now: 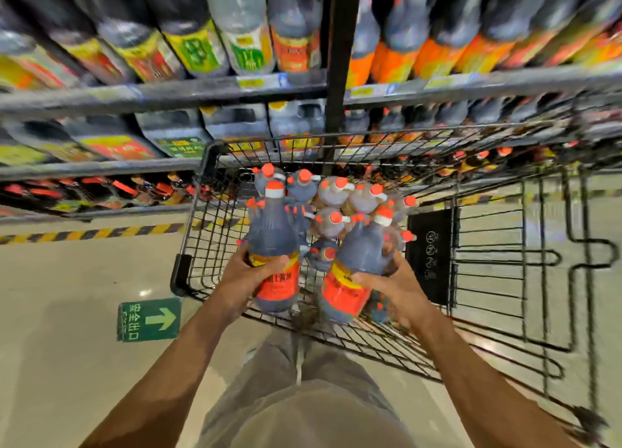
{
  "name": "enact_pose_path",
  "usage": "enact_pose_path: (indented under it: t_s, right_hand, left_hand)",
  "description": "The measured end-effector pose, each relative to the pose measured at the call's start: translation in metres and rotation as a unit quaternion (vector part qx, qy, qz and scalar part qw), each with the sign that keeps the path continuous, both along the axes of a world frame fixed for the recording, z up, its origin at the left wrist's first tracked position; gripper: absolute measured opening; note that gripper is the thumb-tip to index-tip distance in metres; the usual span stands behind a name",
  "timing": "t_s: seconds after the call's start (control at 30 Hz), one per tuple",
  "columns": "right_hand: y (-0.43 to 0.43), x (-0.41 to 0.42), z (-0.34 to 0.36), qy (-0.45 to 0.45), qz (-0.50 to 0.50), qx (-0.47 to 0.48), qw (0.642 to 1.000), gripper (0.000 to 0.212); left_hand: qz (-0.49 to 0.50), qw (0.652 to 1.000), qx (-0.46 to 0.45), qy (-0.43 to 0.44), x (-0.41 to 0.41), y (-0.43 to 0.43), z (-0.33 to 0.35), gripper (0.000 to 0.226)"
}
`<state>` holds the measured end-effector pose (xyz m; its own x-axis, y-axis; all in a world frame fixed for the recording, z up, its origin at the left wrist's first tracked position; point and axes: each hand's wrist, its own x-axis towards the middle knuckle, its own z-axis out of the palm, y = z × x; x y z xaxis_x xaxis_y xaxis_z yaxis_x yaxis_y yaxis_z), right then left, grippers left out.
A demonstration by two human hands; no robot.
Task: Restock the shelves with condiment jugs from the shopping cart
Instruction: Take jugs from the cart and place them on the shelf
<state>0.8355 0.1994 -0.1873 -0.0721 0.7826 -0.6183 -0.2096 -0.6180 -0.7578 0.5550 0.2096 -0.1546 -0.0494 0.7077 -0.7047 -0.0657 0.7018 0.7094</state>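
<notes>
A black wire shopping cart stands in front of me against the shelves. It holds several dark and amber condiment jugs with orange caps. My left hand grips a dark jug with a red and yellow label around its lower body, above the cart's near edge. My right hand grips a second dark jug with a similar label, tilted to the right. Both jugs point cap-first toward the shelves.
The shelves carry rows of dark bottles with yellow, green and orange labels, divided by a black upright post. A yellow-black hazard stripe runs along the floor. A green exit arrow sign lies on the floor at left.
</notes>
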Motion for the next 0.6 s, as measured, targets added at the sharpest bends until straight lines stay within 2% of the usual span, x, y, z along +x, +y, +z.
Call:
enact_pose_path:
  t_s: [0.07,0.23,0.3,0.37,0.43,0.5,0.6]
  right_hand:
    - [0.003,-0.002,0.016,0.049,-0.046,-0.008,0.998,0.095]
    - [0.02,-0.018,0.045,0.183,-0.109,-0.02,0.977,0.104]
    - [0.029,-0.028,0.061,0.189,-0.116,-0.004,0.975,0.105]
    - [0.039,-0.04,0.081,0.155,-0.108,0.029,0.981,0.105]
    - [0.047,-0.053,0.1,0.125,-0.084,0.048,0.987,0.1]
    - [0.053,-0.066,0.118,0.109,-0.036,0.074,0.991,0.089]
    - [0.058,-0.092,0.141,0.099,0.028,0.094,0.99,0.054]
  left_hand:
    - [0.009,1.0,0.009,-0.006,0.003,0.005,0.015,0.095]
    - [0.033,0.999,0.037,-0.013,0.003,0.013,0.048,0.105]
    - [0.046,0.997,0.051,-0.021,0.0,0.014,0.06,0.096]
    - [0.054,0.996,0.069,-0.027,-0.005,0.014,0.072,0.097]
    - [0.063,0.993,0.095,-0.025,-0.014,0.013,0.084,0.106]
    - [0.07,0.989,0.123,-0.036,-0.026,0.01,0.097,0.101]
    - [0.088,0.984,0.145,-0.054,-0.055,0.003,0.116,0.089]
